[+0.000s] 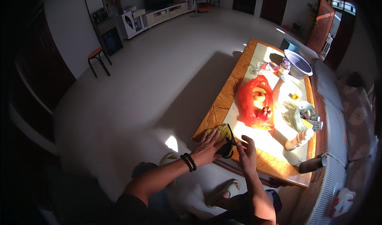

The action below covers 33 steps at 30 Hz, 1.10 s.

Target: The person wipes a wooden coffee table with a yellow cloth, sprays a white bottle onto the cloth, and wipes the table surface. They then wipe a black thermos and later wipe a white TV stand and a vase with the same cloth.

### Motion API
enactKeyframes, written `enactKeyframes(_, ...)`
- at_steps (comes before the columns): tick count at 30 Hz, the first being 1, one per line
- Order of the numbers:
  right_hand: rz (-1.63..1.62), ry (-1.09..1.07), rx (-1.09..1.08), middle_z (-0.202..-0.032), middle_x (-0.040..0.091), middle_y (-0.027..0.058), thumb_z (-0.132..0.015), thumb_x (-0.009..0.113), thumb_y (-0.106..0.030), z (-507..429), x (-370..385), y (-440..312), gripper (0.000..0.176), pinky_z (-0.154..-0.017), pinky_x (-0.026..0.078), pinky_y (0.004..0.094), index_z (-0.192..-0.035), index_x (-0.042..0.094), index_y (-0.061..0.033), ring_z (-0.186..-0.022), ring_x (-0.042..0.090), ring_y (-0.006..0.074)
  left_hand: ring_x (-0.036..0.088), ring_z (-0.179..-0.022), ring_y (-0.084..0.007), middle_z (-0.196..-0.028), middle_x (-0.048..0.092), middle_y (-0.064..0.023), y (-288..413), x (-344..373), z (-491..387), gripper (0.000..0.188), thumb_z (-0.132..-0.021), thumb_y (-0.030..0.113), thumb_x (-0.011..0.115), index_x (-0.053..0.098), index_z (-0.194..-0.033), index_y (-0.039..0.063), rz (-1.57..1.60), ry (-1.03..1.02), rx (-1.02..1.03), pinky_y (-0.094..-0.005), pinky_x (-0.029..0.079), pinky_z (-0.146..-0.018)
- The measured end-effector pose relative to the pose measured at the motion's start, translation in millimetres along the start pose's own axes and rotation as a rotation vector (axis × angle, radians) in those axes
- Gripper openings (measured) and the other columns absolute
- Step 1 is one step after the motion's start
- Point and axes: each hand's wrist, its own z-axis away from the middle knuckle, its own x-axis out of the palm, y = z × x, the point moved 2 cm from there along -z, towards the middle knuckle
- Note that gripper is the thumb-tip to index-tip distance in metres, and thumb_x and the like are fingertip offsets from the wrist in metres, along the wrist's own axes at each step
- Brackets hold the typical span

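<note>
A yellow fabric item with black trim [222, 132], perhaps a cap or a pouch, rests at the near left corner of the table [268, 165]. My left hand [208, 148] lies over it with the fingers spread across the yellow cloth and the thumb by the black edging. Close on its right is my right hand [247, 154], fingers bent, its thumb side touching the black edging; whether it pinches the edging is unclear. Just beyond, a red plastic bag [246, 102] lies open around bananas [259, 96] and a red fruit [265, 113].
On the table's right side are a bottle [298, 140], a dark tumbler [312, 164] lying at the edge, and a pale green basket [298, 119] of small items. A basin [297, 63] sits at the far end. The sofa [331, 129] runs alongside; a stool [96, 53] stands far left.
</note>
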Motion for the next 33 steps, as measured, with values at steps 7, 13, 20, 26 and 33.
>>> enactKeyframes(7,-0.037,-0.019,0.024,-0.133,0.064,0.0151,-0.109,0.071,-0.024,-1,-8,16,0.041,-0.095,0.059,0.0377,-0.139,0.061,0.0023,-0.117,0.070,0.0253,0.016,-0.168,-0.0430,-0.179,0.020,-0.0273,-26,4,-27,0.070,-0.109,0.040,0.064,0.041,-0.169,0.012,0.005,0.032,-0.077,-0.0583,0.021,-0.133)
enactKeyframes(13,0.013,-0.008,0.000,-0.131,0.062,0.0152,-0.108,0.073,-0.024,-2,-13,15,0.040,-0.092,0.060,0.0392,-0.136,0.063,0.0019,-0.115,0.071,0.0258,0.020,-0.165,-0.0490,-0.176,0.020,-0.0336,-70,17,-43,0.069,-0.113,0.034,0.056,0.035,-0.167,-0.003,0.105,0.131,-0.258,-0.0599,0.026,-0.131)
enactKeyframes(20,-0.030,-0.073,0.046,-0.129,0.064,0.0172,-0.109,0.072,-0.023,-3,-11,5,0.037,-0.091,0.060,0.0394,-0.134,0.065,0.0029,-0.112,0.072,0.0277,0.055,-0.134,-0.0561,-0.146,0.053,-0.0407,-110,32,-46,0.059,-0.114,0.027,0.052,0.039,-0.157,-0.012,0.288,0.310,-0.462,-0.0558,0.049,-0.112)
enactKeyframes(26,0.058,-0.066,0.078,-0.125,0.067,0.0185,-0.108,0.072,-0.024,1,-14,2,0.038,-0.088,0.061,0.0403,-0.132,0.066,0.0035,-0.107,0.074,0.0284,0.073,-0.090,-0.0511,-0.091,0.072,-0.0322,-99,18,-38,0.041,-0.115,0.029,0.049,0.065,-0.103,-0.006,0.105,0.102,-0.425,-0.0571,0.059,-0.080)
enactKeyframes(33,0.091,-0.122,0.012,-0.123,0.070,0.0183,-0.108,0.071,-0.024,4,-7,-8,0.035,-0.088,0.061,0.0397,-0.130,0.068,0.0035,-0.106,0.075,0.0289,0.072,-0.070,-0.0350,-0.074,0.071,-0.0151,-93,17,-3,0.039,-0.110,0.022,0.055,0.076,-0.082,0.005,-0.240,0.062,-0.237,-0.0476,0.059,-0.066)
